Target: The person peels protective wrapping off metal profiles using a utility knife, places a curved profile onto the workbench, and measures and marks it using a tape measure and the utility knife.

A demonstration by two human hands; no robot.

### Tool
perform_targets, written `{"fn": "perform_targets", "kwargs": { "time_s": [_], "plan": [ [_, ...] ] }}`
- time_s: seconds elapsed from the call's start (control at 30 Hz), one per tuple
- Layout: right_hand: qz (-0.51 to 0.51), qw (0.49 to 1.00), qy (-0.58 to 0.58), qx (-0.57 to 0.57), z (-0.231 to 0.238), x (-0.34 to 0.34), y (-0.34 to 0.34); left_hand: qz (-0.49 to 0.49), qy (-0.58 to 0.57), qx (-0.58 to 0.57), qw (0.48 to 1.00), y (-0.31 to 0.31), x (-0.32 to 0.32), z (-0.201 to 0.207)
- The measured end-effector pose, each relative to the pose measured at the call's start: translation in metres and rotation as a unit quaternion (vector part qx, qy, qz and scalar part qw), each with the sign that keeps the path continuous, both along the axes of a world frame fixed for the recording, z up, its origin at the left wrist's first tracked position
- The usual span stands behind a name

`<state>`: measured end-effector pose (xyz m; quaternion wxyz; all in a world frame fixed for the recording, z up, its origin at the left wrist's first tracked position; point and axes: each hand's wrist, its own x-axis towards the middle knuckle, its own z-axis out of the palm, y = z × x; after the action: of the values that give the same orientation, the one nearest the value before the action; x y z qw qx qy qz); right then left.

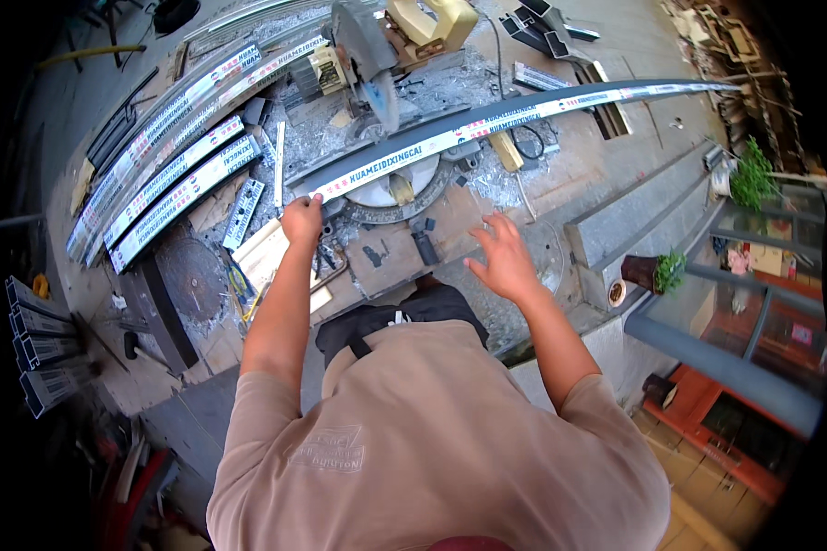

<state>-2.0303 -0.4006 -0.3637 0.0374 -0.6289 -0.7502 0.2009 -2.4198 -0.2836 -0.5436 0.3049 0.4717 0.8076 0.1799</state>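
Left hand is pinching the left end of the long film-wrapped profile, upper centre; right hand is empty, fingers spread. Probably best kept flat, knuckles clear of the saw blade.

- at right, two potted green plants near a grey ledge
- farther right, grey-framed glass panes
- at lower right, red-orange furniture beside tan tiles
- pale daylight
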Motion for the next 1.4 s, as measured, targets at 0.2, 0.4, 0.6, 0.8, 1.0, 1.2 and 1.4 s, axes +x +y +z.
{"fn": "perform_targets", "kwargs": {
  "time_s": [0.2, 0.4, 0.6, 0.8, 1.0, 1.2, 1.4],
  "plan": [
    [0.061, 0.998, -0.012, 0.001, -0.039, 0.079, 0.113, 0.029, 0.024, -0.038, 0.999, 0.005, 0.025, 0.021],
    [0.078, 0.994, -0.045, 0.055, -0.065, 0.13, 0.218, 0.024, 0.023, -0.024, 0.999, 0.024, 0.089, 0.021],
    [0.124, 0.987, -0.073, 0.067, -0.09, 0.139, 0.287, 0.076, -0.021, -0.019, 0.997, 0.041, 0.146, 0.031],
    [0.235, 0.97, -0.044, 0.038, -0.113, 0.106, 0.313, 0.074, -0.075, -0.026, 0.994, 0.054, 0.174, 0.026],
    [0.278, 0.956, -0.075, 0.058, -0.133, 0.093, 0.326, 0.088, -0.154, -0.052, 0.983, 0.055, 0.162, 0.019],
    [0.283, 0.954, -0.087, 0.055, -0.135, 0.093, 0.326, 0.083, -0.219, -0.078, 0.969, 0.057, 0.155, 0.017],
    [0.291, 0.951, -0.068, 0.075, -0.137, 0.097, 0.331, 0.072, -0.24, -0.062, 0.966, 0.055, 0.155, 0.018]
  ]
}}
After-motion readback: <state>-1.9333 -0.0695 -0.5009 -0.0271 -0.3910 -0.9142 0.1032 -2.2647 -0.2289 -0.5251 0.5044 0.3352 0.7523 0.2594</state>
